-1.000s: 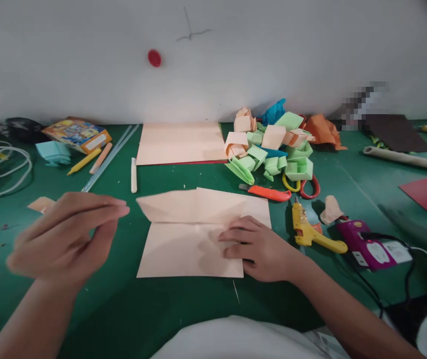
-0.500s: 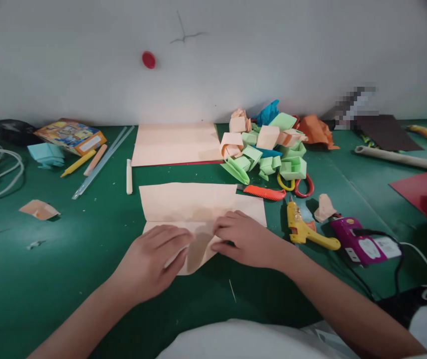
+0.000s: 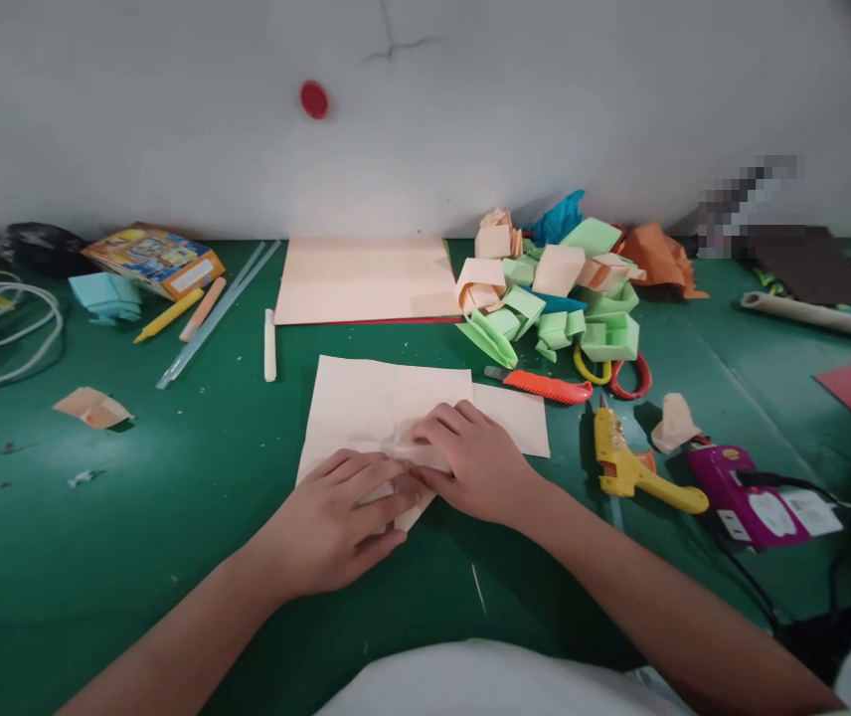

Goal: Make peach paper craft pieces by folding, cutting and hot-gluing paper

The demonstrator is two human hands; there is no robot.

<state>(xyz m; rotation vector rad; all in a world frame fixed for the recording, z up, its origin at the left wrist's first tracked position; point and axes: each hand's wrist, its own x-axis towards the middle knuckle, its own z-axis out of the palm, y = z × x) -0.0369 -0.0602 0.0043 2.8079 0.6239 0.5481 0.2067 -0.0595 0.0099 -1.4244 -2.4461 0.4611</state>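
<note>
A pale peach sheet of paper (image 3: 381,398) lies on the green table in front of me, its near part folded up under my fingers. My left hand (image 3: 340,522) grips the near left part of the fold, thumb on the near side. Beside it, almost touching, my right hand (image 3: 481,465) has its fingers curled over the fold's right part. Both palms hide much of the near edge. From under the sheet's right side a second peach piece (image 3: 521,418) sticks out. Just beyond lies an orange utility knife (image 3: 549,386).
Folded green and peach paper pieces (image 3: 552,288) are heaped at the back, near scissors (image 3: 630,378). A yellow glue gun (image 3: 638,467) and purple power box (image 3: 750,497) with cables sit right. Peach sheets (image 3: 366,283) lie by the wall; glue sticks (image 3: 206,338) lie left.
The near part of the sheet is now folded farther over, and the sheet has turned slightly. My hands have come closer together. The camera view has shifted left.
</note>
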